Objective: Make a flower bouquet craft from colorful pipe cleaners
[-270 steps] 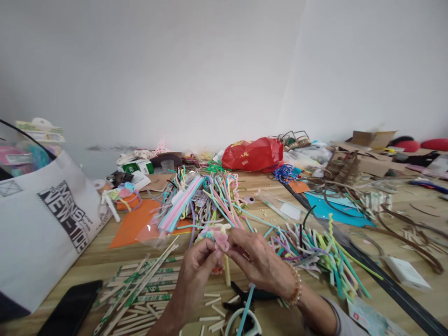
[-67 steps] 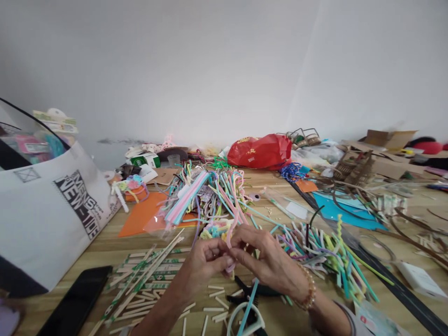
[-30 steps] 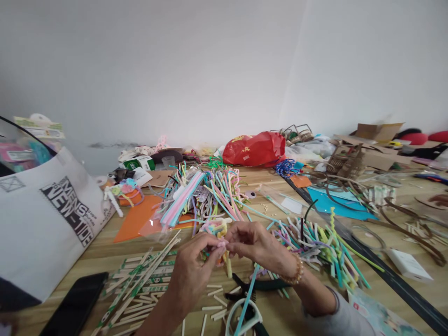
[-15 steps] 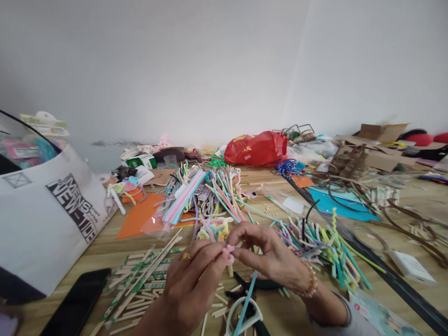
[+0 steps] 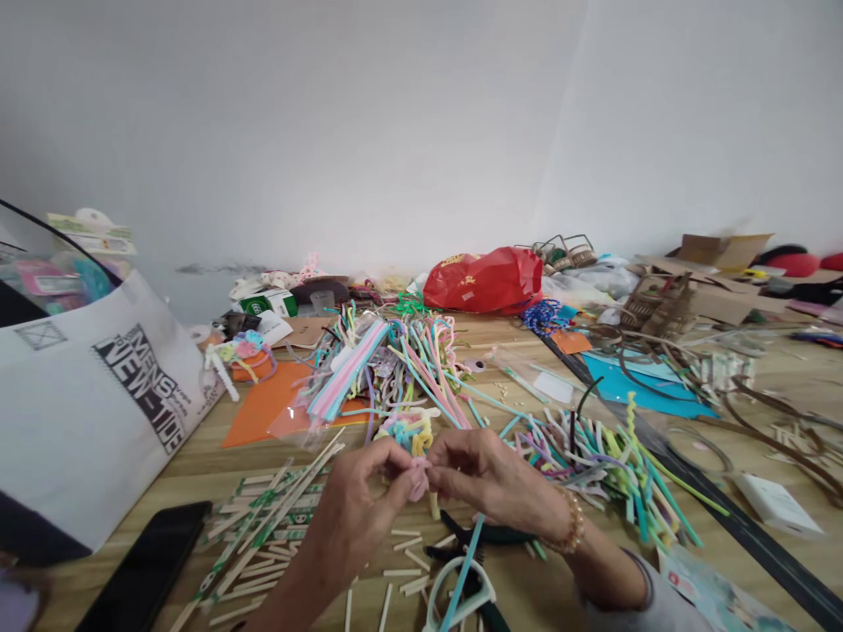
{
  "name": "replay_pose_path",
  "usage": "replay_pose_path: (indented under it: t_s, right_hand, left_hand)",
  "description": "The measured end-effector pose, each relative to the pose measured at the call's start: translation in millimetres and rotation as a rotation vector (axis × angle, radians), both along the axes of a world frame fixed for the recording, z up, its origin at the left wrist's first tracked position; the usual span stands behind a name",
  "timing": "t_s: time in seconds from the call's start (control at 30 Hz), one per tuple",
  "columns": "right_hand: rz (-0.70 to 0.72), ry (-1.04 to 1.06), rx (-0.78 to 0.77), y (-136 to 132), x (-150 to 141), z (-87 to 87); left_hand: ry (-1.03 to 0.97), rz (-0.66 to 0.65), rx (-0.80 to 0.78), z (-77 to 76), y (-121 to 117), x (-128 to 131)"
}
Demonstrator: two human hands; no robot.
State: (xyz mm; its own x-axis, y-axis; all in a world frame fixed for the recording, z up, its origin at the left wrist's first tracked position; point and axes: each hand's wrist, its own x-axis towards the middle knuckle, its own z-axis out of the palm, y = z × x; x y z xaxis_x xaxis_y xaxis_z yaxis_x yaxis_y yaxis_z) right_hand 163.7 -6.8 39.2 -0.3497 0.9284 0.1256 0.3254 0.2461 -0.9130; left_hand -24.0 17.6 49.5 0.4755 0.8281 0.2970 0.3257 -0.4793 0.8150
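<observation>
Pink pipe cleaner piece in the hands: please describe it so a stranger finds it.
On the wooden table, find the big pipe cleaner heap. Just below it, the left hand and right hand meet; the small pink curl is the piece pinched between them.

A tote bag lies left of the heaped pipe cleaners.

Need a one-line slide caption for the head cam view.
Left hand and right hand pinch a small pink pipe-cleaner twist over a cluttered wooden craft table.
</observation>
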Motion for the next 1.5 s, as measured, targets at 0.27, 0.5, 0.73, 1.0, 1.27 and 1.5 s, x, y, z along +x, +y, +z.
replay_pose_path:
  t_s: [0.27, 0.5, 0.73, 1.0, 1.27, 1.5]
  right_hand:
    - [-0.092, -0.054, 0.044, 11, -2, -11.3]
    - [-0.104, 0.167, -0.101, 15, -2, -13.1]
    - [-0.136, 0.201, -0.012, 16, -3, -17.0]
    - [-0.176, -0.133, 0.188, 8, -3, -5.6]
    - [-0.149, -0.224, 0.195, 7, 1, -2.0]
    - [-0.071, -0.022, 0.054, 14, 5, -7.2]
  left_hand:
    - [-0.292, 0.009, -0.392, -34.2, 16, 15]
    - [-0.268, 0.152, -0.172, -39.5, 5, 23]
    - [-0.384, 0.145, -0.282, -41.2, 6, 23]
    - [-0.283, 0.133, 0.13, -41.9, 7, 23]
    - [-0.23, 0.103, 0.146, -44.3, 8, 23]
    - [-0.456, 0.113, -0.531, -30.4, 8, 23]
